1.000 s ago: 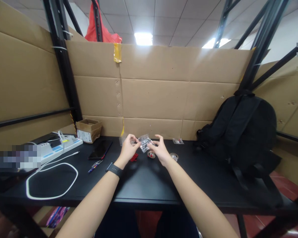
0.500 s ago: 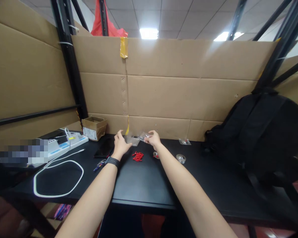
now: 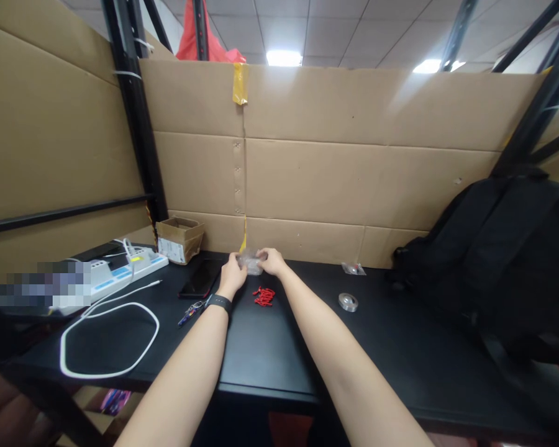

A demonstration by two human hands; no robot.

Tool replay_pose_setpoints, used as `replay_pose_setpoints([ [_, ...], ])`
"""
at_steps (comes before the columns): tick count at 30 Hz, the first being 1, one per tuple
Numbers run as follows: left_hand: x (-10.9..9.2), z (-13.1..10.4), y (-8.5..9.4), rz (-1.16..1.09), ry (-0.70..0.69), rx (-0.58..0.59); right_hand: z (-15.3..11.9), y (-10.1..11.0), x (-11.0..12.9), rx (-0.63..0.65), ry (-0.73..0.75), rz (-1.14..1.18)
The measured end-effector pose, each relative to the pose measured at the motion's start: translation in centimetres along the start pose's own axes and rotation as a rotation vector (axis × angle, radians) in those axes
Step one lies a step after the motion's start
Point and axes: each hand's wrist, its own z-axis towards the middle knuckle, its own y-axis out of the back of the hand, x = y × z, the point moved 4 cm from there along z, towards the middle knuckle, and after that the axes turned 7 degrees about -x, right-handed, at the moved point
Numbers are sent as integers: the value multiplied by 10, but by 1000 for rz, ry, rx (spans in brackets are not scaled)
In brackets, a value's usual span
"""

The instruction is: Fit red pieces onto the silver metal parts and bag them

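Near the back of the black table, my left hand (image 3: 233, 273) and my right hand (image 3: 272, 261) are on either side of a clear plastic bag (image 3: 252, 263), fingers closed on its edges. A dark watch band circles my left wrist. Just in front of the bag lies a small heap of red pieces (image 3: 264, 297). A round clear and silver item (image 3: 348, 302) rests to the right of my right forearm. Further back is another small clear bag (image 3: 353, 269) with something red inside.
On the left are a cardboard box (image 3: 181, 239), a dark phone (image 3: 200, 278), keys (image 3: 190, 312), a white power strip (image 3: 121, 278) and a looped white cable (image 3: 156, 335). A black backpack (image 3: 507, 248) stands on the right. Cardboard panels (image 3: 307, 180) close off the back.
My right hand has moved left to the clear bag, and my left hand has closed on it. The small round item beside my right forearm no longer shows. The view has shifted slightly.
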Motion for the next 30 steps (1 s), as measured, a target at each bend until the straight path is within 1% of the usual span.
replay_pose_setpoints([
  [4,1,0,-2,-12,-17,-1,-1,2,4,51,-19,-142],
  [6,2,1,-3,-15,-19,-6,-5,4,5,81,-2,-278],
  [8,3,1,-4,-17,-26,-8,-11,4,8,129,67,-416],
  [10,4,2,-5,-22,-31,-6,-16,0,12,178,180,-484],
  [14,3,2,-2,-49,-11,9,-20,-10,19,249,333,-438],
  [17,1,1,0,-69,18,20,-18,-18,23,283,384,-389],
  [19,0,0,0,-94,21,43,-15,-20,25,279,410,-357],
  [25,1,0,-4,-154,-7,110,-16,-21,25,236,433,-276],
  [30,-1,-1,0,-89,-35,96,-20,-16,25,198,411,-250],
])
